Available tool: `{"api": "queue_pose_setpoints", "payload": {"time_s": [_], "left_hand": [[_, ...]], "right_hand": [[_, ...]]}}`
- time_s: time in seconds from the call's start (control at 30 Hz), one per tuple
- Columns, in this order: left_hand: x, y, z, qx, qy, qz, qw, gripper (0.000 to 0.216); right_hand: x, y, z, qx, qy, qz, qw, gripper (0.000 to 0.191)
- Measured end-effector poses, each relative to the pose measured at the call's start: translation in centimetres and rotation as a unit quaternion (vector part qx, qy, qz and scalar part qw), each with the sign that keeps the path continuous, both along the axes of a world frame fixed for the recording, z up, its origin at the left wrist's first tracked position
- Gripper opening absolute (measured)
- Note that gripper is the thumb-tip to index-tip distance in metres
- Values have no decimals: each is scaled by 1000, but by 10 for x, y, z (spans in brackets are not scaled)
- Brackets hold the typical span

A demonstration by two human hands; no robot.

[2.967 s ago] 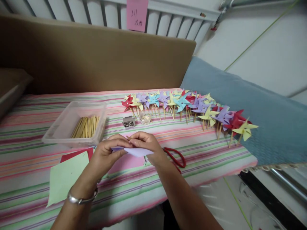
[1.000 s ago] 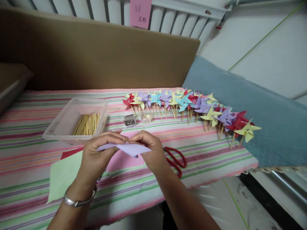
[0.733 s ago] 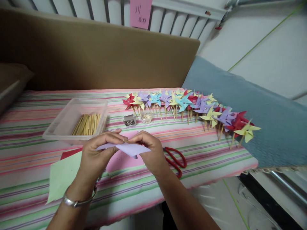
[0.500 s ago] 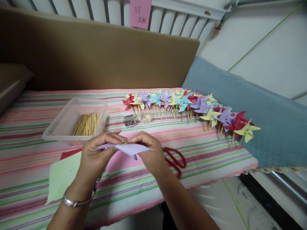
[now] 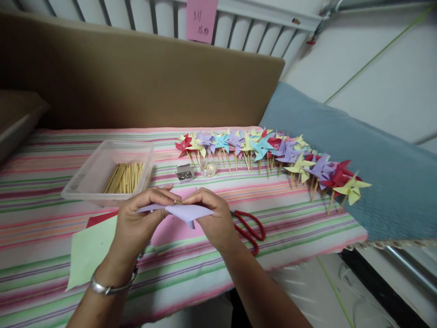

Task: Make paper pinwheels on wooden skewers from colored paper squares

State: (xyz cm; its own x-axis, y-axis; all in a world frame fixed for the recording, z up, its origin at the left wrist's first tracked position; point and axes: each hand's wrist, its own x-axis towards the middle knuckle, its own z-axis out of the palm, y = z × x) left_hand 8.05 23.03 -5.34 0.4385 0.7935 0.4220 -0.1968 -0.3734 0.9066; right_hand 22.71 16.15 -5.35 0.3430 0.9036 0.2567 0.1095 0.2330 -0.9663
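Between my two hands is a lilac paper pinwheel [image 5: 188, 213], its blades spread and partly hidden by my fingers. My left hand [image 5: 141, 216] is closed on its left side. From the right, my right hand [image 5: 213, 214] pinches it, with fingers near a small tan tip, perhaps a stick end, at the top. Pink paper [image 5: 170, 231] lies on the cloth below my hands. To the right are red-handled scissors [image 5: 251, 228], their blades hidden behind my right hand. Beyond my hands sit a small box of metal pins [image 5: 185, 174] and a round clear container [image 5: 208, 167] of tiny pieces.
A clear plastic bin [image 5: 85, 182] holds short wooden sticks [image 5: 124, 177]. Light green paper [image 5: 90, 250] and red paper [image 5: 100, 218] lie at left. Finished pinwheels [image 5: 261, 146] stand in a row along the back right. A brown board [image 5: 143, 82] rises behind the striped cloth [image 5: 30, 223].
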Motion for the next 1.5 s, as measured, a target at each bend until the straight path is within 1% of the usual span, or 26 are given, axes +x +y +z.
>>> {"api": "queue_pose_setpoints", "payload": {"time_s": [0.1, 0.17, 0.23, 0.33, 0.43, 0.5, 0.57, 0.67, 0.73, 0.8, 0.87, 0.9, 0.97, 1.0, 1.07, 1.13, 1.2, 1.33, 1.5], "left_hand": [[2, -1, 1, -41, 4, 11, 999, 5], [3, 1, -1, -90, -5, 21, 996, 5], [3, 6, -3, -148, -34, 44, 987, 9], [2, 16, -8, -238, -87, 100, 962, 18], [0, 25, -8, -296, -133, 148, 934, 25], [-2, 28, -6, -309, -160, 162, 924, 30], [-4, 28, -4, -309, -181, 162, 920, 33], [-5, 26, 0, -305, -187, 158, 921, 35], [-5, 25, 2, -297, -177, 143, 927, 35], [-8, 26, 2, -272, -158, 136, 939, 35], [-13, 29, 2, -215, -133, 166, 953, 41], [-16, 30, 2, -172, -116, 194, 959, 45], [-25, 33, 2, -60, -62, 250, 964, 51], [-29, 35, 2, 4, -23, 270, 962, 52], [-36, 38, 3, 122, 70, 289, 947, 51], [-40, 40, 2, 198, 140, 293, 925, 46], [-41, 43, 0, 225, 162, 296, 914, 38], [-40, 45, -6, 240, 158, 309, 907, 21], [-37, 43, -6, 281, 190, 321, 884, 10]], "right_hand": [[4, 2, -1, -37, -2, 12, 999, 11], [8, 4, -4, -62, 14, 25, 998, 8], [12, 7, -8, -90, 29, 38, 995, 7], [16, 10, -16, -138, 8, 46, 989, 8], [17, 11, -26, -179, -33, 60, 982, 10], [15, 12, -31, -195, -57, 75, 976, 10], [13, 12, -35, -205, -75, 88, 972, 9], [9, 12, -37, -207, -81, 98, 970, 10], [7, 12, -36, -208, -63, 100, 971, 10], [7, 13, -34, -212, -36, 96, 972, 9], [8, 13, -32, -220, -18, 88, 971, 9], [8, 13, -31, -224, -17, 86, 971, 9], [9, 12, -28, -231, -23, 88, 969, 10], [10, 11, -27, -233, -28, 91, 968, 11], [11, 10, -25, -235, -38, 96, 967, 12], [12, 9, -25, -233, -42, 99, 967, 13], [13, 9, -26, -231, -43, 100, 967, 13], [16, 9, -28, -227, -39, 90, 969, 14], [16, 10, -28, -215, 6, 69, 974, 18]]}}
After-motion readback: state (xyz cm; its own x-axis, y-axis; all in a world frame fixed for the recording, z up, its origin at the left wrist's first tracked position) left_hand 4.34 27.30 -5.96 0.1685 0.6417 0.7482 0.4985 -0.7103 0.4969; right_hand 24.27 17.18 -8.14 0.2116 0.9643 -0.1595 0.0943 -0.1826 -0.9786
